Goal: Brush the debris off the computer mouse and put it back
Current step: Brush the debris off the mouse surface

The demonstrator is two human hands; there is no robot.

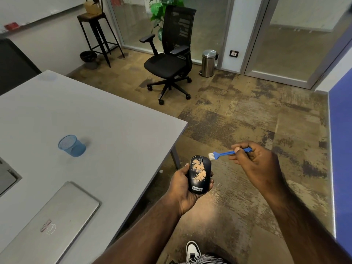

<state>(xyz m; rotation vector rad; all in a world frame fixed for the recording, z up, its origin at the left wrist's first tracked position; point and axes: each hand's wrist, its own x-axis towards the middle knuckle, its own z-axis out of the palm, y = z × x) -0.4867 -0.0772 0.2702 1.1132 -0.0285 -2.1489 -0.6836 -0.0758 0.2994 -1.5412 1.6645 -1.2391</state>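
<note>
A black computer mouse with tan debris spread over its top sits in my left hand, held over the floor just off the table's corner. My right hand pinches the handle of a small blue brush. Its white bristles point left and hover just above and to the right of the mouse's front end, not touching it. A patch of tan dust lies on the carpet below the mouse.
The grey table at left carries a blue mesh cup and a closed silver laptop. A black office chair, a steel bin and a stool stand beyond. A blue partition runs along the right.
</note>
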